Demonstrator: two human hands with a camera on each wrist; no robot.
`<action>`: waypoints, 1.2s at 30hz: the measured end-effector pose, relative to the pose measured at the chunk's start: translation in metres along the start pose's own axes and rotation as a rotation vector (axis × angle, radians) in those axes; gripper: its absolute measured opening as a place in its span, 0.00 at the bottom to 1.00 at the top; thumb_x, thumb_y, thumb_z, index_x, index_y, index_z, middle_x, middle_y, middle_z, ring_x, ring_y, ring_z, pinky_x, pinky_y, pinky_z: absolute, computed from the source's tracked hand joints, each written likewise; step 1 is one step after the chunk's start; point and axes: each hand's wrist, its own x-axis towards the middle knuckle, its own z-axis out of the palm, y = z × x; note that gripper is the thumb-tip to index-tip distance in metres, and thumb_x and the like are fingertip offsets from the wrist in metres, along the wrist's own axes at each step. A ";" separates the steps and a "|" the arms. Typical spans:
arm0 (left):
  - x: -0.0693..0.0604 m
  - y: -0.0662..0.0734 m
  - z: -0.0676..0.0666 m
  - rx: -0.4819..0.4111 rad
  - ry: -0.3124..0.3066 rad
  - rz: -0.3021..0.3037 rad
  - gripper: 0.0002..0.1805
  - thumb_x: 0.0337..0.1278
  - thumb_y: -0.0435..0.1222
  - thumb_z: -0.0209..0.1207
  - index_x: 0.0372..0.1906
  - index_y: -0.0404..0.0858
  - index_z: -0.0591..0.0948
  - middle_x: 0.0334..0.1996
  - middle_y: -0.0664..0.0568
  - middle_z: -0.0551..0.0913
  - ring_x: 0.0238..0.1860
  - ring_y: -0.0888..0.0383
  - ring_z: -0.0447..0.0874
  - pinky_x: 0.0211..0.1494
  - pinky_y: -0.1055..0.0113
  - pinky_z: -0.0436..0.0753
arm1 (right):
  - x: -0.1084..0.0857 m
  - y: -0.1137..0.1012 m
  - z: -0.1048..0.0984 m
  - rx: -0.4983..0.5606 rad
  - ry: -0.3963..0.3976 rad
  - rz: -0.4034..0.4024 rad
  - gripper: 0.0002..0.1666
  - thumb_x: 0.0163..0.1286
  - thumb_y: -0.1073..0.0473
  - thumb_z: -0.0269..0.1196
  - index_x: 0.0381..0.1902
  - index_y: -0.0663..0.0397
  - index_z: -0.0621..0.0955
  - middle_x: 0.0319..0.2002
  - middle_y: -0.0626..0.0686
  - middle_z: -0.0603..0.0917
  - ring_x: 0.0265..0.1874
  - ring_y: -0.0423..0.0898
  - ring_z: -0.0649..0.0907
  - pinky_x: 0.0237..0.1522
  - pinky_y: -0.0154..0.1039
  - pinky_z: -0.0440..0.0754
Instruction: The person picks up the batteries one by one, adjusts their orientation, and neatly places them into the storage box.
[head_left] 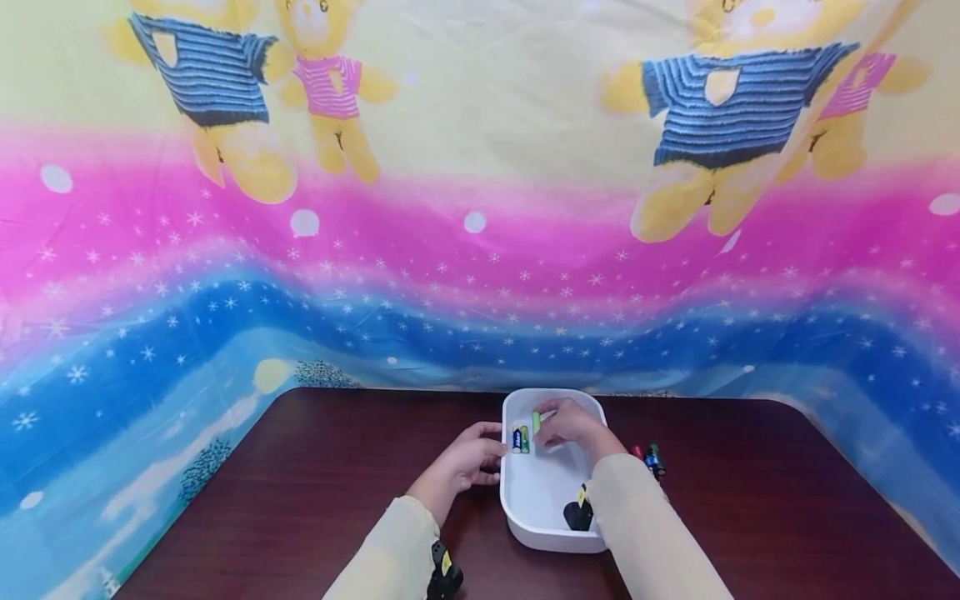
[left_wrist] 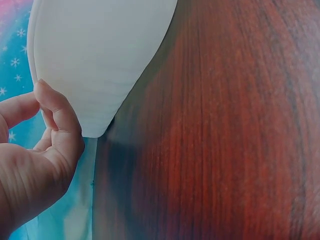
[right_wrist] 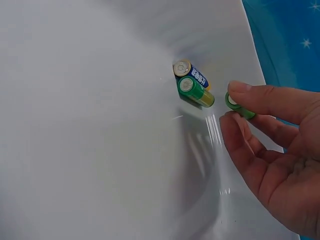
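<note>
A white plastic tray (head_left: 551,540) stands on the table, its side also showing as a white wall (left_wrist: 100,60) in the left wrist view. My left hand (head_left: 474,457) touches the tray's left rim, fingers spread and lightly bent. Inside the tray, my right hand (head_left: 567,423) pinches a green battery (right_wrist: 242,110) between thumb and fingertips, with the battery's flat end showing. Close to it, against the left wall, a blue battery (right_wrist: 199,77) and a green-and-yellow battery (right_wrist: 200,93) lie side by side, touching.
Right of the tray, partly behind my right forearm, several loose batteries (head_left: 654,458) lie on the dark brown table (head_left: 360,475). A printed cloth (head_left: 465,275) hangs behind the table. Black wrist cameras (head_left: 444,575) sit at both sleeves.
</note>
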 end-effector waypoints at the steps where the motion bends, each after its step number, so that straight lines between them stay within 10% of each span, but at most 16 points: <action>1: 0.000 0.000 0.000 0.000 -0.001 0.000 0.27 0.55 0.28 0.54 0.61 0.34 0.65 0.41 0.36 0.79 0.28 0.57 0.76 0.21 0.71 0.78 | 0.000 0.000 0.001 -0.015 0.003 0.005 0.31 0.47 0.70 0.70 0.52 0.64 0.77 0.40 0.58 0.81 0.27 0.47 0.82 0.33 0.41 0.82; 18: 0.000 0.000 -0.001 -0.001 0.000 -0.004 0.27 0.54 0.27 0.54 0.61 0.34 0.65 0.41 0.36 0.79 0.28 0.57 0.76 0.22 0.71 0.78 | 0.001 0.004 0.007 -0.254 0.008 -0.098 0.30 0.43 0.66 0.74 0.48 0.61 0.80 0.28 0.51 0.79 0.27 0.45 0.77 0.31 0.38 0.77; 36: 0.001 -0.001 -0.001 -0.005 -0.012 0.003 0.28 0.53 0.27 0.54 0.61 0.33 0.64 0.38 0.37 0.79 0.27 0.58 0.75 0.21 0.72 0.78 | -0.001 0.006 0.012 -0.275 -0.023 -0.092 0.33 0.43 0.67 0.73 0.51 0.64 0.78 0.22 0.50 0.78 0.21 0.43 0.74 0.24 0.33 0.72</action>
